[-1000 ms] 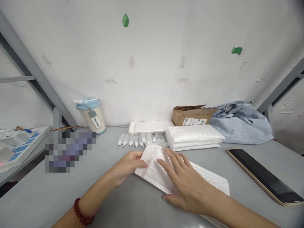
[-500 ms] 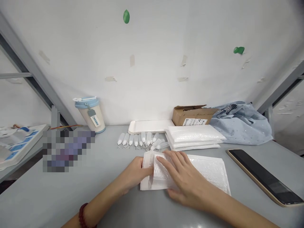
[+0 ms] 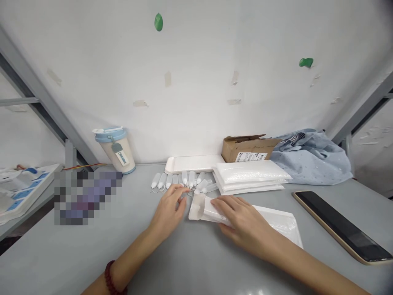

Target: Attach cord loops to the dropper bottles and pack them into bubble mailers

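My right hand (image 3: 245,227) grips a white bubble mailer (image 3: 281,223), its fingers on top and its thumb beneath. The mailer's left end gapes, with the flap (image 3: 195,207) standing out towards my left hand. My left hand (image 3: 168,211) holds nothing that I can see; its thumb is apart from its fingers. Those fingertips reach the near ends of several small translucent white capsule-shaped pieces (image 3: 184,177) with thin loops at their tips. Whether they touch one is unclear, as the hand partly hides them.
Behind the hands lie a stack of bubble mailers (image 3: 251,174) and a flat white stack (image 3: 195,163). A cardboard box (image 3: 248,149) and blue cloth (image 3: 313,159) stand against the wall. A phone (image 3: 340,225) lies right; a tumbler (image 3: 115,151) and power strip (image 3: 26,192) are left.
My left hand has left the mailer's opening and moved up and left to the small white pieces. The mailer, still under my right hand, has tilted and its opening bulges wider.
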`<state>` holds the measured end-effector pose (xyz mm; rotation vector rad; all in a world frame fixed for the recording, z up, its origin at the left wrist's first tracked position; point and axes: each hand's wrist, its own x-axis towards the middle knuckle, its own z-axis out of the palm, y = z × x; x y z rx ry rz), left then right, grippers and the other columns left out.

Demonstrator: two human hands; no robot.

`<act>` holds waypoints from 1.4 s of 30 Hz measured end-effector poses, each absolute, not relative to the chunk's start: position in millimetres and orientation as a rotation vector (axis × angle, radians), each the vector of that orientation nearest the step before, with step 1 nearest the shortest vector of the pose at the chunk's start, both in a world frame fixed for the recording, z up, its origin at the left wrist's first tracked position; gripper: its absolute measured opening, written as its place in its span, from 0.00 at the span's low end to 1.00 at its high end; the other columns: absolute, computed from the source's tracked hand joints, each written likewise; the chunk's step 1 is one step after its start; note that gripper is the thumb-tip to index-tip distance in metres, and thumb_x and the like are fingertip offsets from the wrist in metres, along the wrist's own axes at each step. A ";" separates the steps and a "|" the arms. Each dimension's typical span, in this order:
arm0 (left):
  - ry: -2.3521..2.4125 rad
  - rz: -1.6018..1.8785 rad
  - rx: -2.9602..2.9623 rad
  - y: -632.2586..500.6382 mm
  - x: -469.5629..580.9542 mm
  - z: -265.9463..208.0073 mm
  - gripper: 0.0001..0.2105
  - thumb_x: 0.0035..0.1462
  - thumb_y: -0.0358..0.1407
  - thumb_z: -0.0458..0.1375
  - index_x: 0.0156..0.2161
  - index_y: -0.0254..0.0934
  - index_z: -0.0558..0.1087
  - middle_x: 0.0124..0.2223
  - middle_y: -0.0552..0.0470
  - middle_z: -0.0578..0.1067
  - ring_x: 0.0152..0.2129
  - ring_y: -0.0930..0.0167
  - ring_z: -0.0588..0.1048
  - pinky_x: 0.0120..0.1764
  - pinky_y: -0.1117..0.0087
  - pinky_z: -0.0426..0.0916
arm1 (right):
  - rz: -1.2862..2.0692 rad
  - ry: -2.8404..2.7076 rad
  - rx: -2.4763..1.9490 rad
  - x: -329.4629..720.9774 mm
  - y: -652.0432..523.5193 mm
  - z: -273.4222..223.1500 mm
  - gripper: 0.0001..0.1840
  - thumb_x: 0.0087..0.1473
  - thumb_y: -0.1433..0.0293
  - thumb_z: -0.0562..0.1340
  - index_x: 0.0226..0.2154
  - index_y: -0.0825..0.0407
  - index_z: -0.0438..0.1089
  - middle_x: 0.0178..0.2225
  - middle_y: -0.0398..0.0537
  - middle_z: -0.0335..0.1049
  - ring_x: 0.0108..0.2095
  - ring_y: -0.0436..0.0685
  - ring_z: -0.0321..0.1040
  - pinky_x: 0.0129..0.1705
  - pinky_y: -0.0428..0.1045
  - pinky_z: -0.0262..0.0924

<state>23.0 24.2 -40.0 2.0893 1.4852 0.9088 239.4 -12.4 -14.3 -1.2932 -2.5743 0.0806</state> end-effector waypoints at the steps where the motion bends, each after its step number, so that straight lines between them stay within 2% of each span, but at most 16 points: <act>1: 1.451 0.877 2.134 24.5 23.0 -41.5 0.15 0.57 0.33 0.45 0.46 0.39 0.69 0.48 0.47 0.68 0.27 0.72 0.71 0.29 0.71 0.66 | 0.091 -2.571 -1.299 239.0 -12.2 -14.1 0.22 0.45 0.80 0.59 0.46 0.55 0.61 0.44 0.53 0.64 0.42 0.61 0.62 0.42 0.56 0.60; 6: 1.424 0.821 2.257 24.6 26.1 -50.3 0.17 0.58 0.31 0.43 0.50 0.38 0.67 0.53 0.45 0.65 0.30 0.70 0.72 0.35 0.66 0.68 | 0.159 -2.562 -1.327 237.8 -9.8 -14.7 0.24 0.45 0.78 0.60 0.47 0.57 0.60 0.47 0.55 0.62 0.46 0.62 0.59 0.47 0.57 0.57; 9: 1.438 0.846 2.227 24.9 26.8 -49.6 0.17 0.59 0.32 0.44 0.51 0.37 0.67 0.53 0.45 0.66 0.30 0.70 0.72 0.34 0.66 0.69 | 0.197 -2.546 -1.349 239.1 -7.9 -16.4 0.25 0.45 0.77 0.60 0.48 0.57 0.59 0.48 0.55 0.61 0.47 0.63 0.58 0.48 0.57 0.55; 12: 1.468 0.998 2.116 26.0 22.1 -41.0 0.15 0.58 0.35 0.47 0.47 0.37 0.69 0.49 0.45 0.68 0.29 0.72 0.72 0.30 0.69 0.70 | 0.229 -2.516 -1.370 240.6 -6.8 -17.9 0.24 0.46 0.75 0.60 0.49 0.56 0.58 0.48 0.54 0.61 0.47 0.62 0.58 0.47 0.57 0.55; 17: 1.539 1.378 2.057 31.1 3.5 -21.2 0.08 0.56 0.37 0.52 0.35 0.38 0.71 0.38 0.51 0.72 0.28 0.73 0.70 0.28 0.74 0.69 | 0.274 -2.492 -1.404 241.0 -5.4 -18.2 0.23 0.47 0.75 0.59 0.48 0.55 0.59 0.47 0.54 0.61 0.47 0.62 0.58 0.46 0.56 0.56; 22: 1.626 1.493 2.139 35.0 -10.7 -11.7 0.08 0.55 0.37 0.52 0.35 0.39 0.72 0.34 0.53 0.73 0.28 0.72 0.70 0.31 0.72 0.69 | 0.306 -2.473 -1.409 242.5 -4.8 -18.7 0.23 0.47 0.74 0.59 0.48 0.55 0.58 0.47 0.54 0.61 0.47 0.62 0.58 0.47 0.55 0.56; 25: 1.673 1.515 1.910 36.2 -15.6 -6.4 0.07 0.53 0.39 0.54 0.34 0.40 0.72 0.33 0.54 0.73 0.27 0.72 0.71 0.32 0.71 0.69 | 0.314 -2.475 -1.426 242.4 -4.9 -18.5 0.23 0.47 0.74 0.59 0.48 0.56 0.59 0.47 0.55 0.61 0.47 0.62 0.58 0.47 0.56 0.55; 29: 1.628 1.478 1.534 38.5 -17.4 -1.8 0.09 0.47 0.41 0.59 0.33 0.39 0.73 0.27 0.55 0.73 0.24 0.71 0.72 0.32 0.71 0.68 | 0.325 -2.471 -1.435 240.6 -4.9 -17.6 0.23 0.47 0.75 0.59 0.48 0.55 0.59 0.47 0.54 0.62 0.47 0.62 0.58 0.47 0.55 0.56; 33: 1.409 1.357 1.331 36.6 -7.6 -10.0 0.11 0.43 0.40 0.63 0.33 0.37 0.74 0.29 0.54 0.74 0.24 0.72 0.71 0.36 0.69 0.68 | 0.314 -2.462 -1.416 240.7 -5.2 -19.3 0.23 0.47 0.74 0.59 0.48 0.54 0.59 0.47 0.54 0.62 0.47 0.62 0.58 0.46 0.56 0.56; 39: 1.145 1.066 1.185 25.7 17.3 -28.7 0.10 0.46 0.37 0.62 0.35 0.35 0.74 0.31 0.51 0.75 0.27 0.73 0.72 0.37 0.69 0.68 | 0.294 -2.445 -1.336 238.6 -8.4 -21.4 0.25 0.45 0.76 0.59 0.48 0.54 0.58 0.48 0.54 0.62 0.48 0.62 0.58 0.47 0.56 0.55; 42: 1.175 0.892 1.346 22.1 26.2 -34.9 0.08 0.47 0.37 0.60 0.32 0.35 0.75 0.30 0.50 0.75 0.27 0.70 0.72 0.35 0.68 0.68 | 0.329 -2.435 -1.298 235.9 -10.8 -21.8 0.24 0.46 0.76 0.58 0.48 0.54 0.58 0.47 0.53 0.62 0.47 0.61 0.58 0.47 0.55 0.55</act>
